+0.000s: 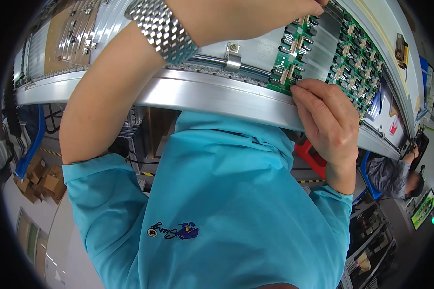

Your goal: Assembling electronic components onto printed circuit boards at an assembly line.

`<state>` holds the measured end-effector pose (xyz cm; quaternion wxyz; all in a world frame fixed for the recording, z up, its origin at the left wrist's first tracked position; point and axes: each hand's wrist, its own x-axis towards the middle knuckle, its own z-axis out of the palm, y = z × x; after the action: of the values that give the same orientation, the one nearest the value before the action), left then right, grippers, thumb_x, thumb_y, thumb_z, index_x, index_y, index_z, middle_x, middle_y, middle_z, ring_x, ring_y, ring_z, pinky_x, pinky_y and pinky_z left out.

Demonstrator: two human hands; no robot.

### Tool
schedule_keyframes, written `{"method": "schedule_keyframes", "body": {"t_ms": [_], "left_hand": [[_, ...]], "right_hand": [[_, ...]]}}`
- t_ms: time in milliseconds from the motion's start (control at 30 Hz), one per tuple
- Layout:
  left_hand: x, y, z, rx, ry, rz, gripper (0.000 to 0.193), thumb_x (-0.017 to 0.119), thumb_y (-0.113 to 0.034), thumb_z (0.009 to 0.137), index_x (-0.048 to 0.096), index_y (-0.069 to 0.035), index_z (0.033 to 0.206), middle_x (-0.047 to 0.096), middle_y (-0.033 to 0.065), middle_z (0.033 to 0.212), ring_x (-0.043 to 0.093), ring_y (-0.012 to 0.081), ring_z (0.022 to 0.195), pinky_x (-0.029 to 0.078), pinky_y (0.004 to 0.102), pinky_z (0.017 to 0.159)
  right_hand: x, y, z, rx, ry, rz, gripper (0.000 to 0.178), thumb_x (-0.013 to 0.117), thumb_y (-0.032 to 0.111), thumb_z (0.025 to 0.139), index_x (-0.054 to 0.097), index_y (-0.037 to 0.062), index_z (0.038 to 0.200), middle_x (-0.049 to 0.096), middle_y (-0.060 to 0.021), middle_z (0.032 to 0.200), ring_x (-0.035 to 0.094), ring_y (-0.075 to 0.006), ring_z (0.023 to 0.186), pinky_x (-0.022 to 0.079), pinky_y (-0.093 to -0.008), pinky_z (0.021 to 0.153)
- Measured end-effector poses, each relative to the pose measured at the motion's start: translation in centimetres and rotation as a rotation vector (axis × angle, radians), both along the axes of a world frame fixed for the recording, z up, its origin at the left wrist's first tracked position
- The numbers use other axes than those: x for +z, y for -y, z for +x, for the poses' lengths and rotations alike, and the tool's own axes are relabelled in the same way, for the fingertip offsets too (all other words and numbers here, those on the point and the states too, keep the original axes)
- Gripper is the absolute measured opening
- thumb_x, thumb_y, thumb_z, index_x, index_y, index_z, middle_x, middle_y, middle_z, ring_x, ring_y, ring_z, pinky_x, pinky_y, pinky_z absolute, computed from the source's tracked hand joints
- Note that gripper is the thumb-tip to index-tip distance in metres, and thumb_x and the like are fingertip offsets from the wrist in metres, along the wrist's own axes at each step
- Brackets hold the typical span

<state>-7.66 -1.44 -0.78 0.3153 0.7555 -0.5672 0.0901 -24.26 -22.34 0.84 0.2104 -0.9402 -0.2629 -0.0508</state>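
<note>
A long green circuit board with rows of black parts and pale connectors lies across the metal conveyor. My left hand, below a silver metal wristband, reaches over to the board's far end. Its fingers are pressed together there, partly cut off by the upper edge, so what they hold is hidden. My right hand is at the board's near end, closed, with thumb and fingertips pinching its near edge by the rail. To the right lies a wider panel of green circuit boards, apart from the first.
An aluminium rail runs along the conveyor's near side, with a metal clamp behind it. Small parts lie on a brown sheet at the left. Cardboard boxes stand on the floor. Another person sits at the far right.
</note>
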Motion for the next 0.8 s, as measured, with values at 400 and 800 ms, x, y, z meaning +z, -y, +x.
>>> {"method": "schedule_keyframes", "body": {"t_ms": [400, 800], "left_hand": [[5.3, 0.2, -6.9, 0.198, -0.202, 0.266, 0.014, 0.069, -0.003, 0.093, 0.074, -0.001, 0.106, 0.069, 0.0075, 0.100, 0.062, 0.0151, 0.077, 0.052, 0.0246, 0.071], [1.0, 0.6, -10.2, 0.432, -0.313, 0.098, 0.018, 0.077, 0.003, 0.081, 0.077, 0.000, 0.099, 0.069, 0.0060, 0.098, 0.060, 0.0172, 0.071, 0.049, 0.0275, 0.063]], "right_hand": [[-0.6, 3.1, -3.4, -0.144, 0.103, 0.302, 0.018, 0.081, 0.000, 0.076, 0.075, 0.0021, 0.093, 0.072, -0.0080, 0.097, 0.062, -0.0195, 0.073, 0.051, -0.0300, 0.064], [-2.6, 3.7, -4.8, -0.228, 0.306, 0.409, 0.017, 0.081, 0.000, 0.075, 0.074, 0.0043, 0.090, 0.072, -0.0072, 0.089, 0.060, -0.0185, 0.066, 0.048, -0.0284, 0.058]]}}
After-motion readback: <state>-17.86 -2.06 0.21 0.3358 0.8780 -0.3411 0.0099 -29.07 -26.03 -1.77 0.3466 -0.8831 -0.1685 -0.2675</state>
